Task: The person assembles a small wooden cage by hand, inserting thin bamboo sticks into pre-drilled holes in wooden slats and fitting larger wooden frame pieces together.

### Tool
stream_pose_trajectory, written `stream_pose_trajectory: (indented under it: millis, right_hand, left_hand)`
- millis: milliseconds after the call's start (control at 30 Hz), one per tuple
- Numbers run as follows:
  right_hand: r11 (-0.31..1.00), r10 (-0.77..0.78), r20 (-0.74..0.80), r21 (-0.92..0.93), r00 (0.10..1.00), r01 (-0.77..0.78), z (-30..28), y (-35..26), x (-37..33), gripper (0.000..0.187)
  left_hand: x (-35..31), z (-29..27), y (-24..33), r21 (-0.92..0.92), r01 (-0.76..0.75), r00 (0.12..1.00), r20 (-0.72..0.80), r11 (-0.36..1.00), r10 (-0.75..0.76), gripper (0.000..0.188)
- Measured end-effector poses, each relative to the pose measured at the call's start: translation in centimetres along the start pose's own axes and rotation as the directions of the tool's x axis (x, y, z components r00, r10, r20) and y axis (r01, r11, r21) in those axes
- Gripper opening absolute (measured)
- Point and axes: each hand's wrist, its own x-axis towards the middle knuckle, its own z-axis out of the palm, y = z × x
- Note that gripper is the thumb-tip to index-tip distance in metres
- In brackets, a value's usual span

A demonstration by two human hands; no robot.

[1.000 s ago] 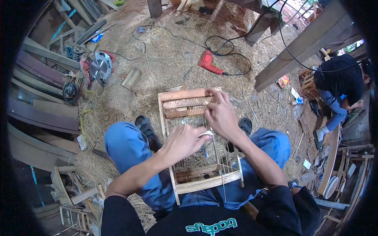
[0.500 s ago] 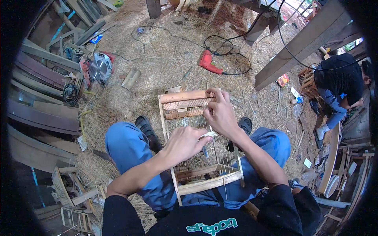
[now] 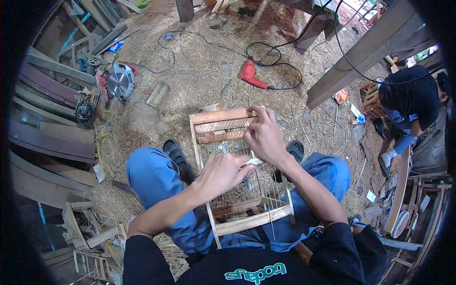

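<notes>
The wooden cage (image 3: 254, 221) between our knees (image 3: 149, 166) has barely shifted, so work seems held at its right side. Our right hand (image 3: 267, 137) curls over the far corner, grip unclear; our left hand (image 3: 221, 173) pinches a pale strip (image 3: 252, 162).

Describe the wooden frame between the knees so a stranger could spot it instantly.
Start at the blue trouser legs, low centre. Between them is a boxy wooden frame, the right hand at its far right corner. Unlike the solid boards at the left, it is strung with rows of thin rods.
</notes>
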Motion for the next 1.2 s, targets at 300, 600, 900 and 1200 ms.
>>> stream_pose_trajectory:
  millis: [300,600,900,1200]
  right_hand:
    - [0.999,-0.009,-0.025,-0.044,1.000,0.008,0.2,0.1,0.1,0.016]
    - [0.998,0.047,-0.033,-0.030,0.998,-0.048,0.5,-0.3,0.3,0.015]
    - [0.997,-0.065,-0.161,-0.046,0.985,0.058,-0.9,-0.4,1.3,0.021]
    - [0.996,-0.094,-0.023,-0.002,0.995,0.094,-4.6,-1.0,-0.3,0.058]
  left_hand:
    - [0.1,0.3,0.0,0.031,-0.022,1.000,0.018,0.999,0.022,0.030]
    - [-0.1,0.6,0.5,0.062,0.025,0.997,0.070,0.998,-0.029,0.028]
    - [1.1,-0.7,-0.6,0.010,0.015,0.991,-0.133,1.000,-0.014,0.027]
    - [2.2,-4.4,-2.3,-0.198,0.379,0.831,-0.357,0.904,-0.426,0.031]
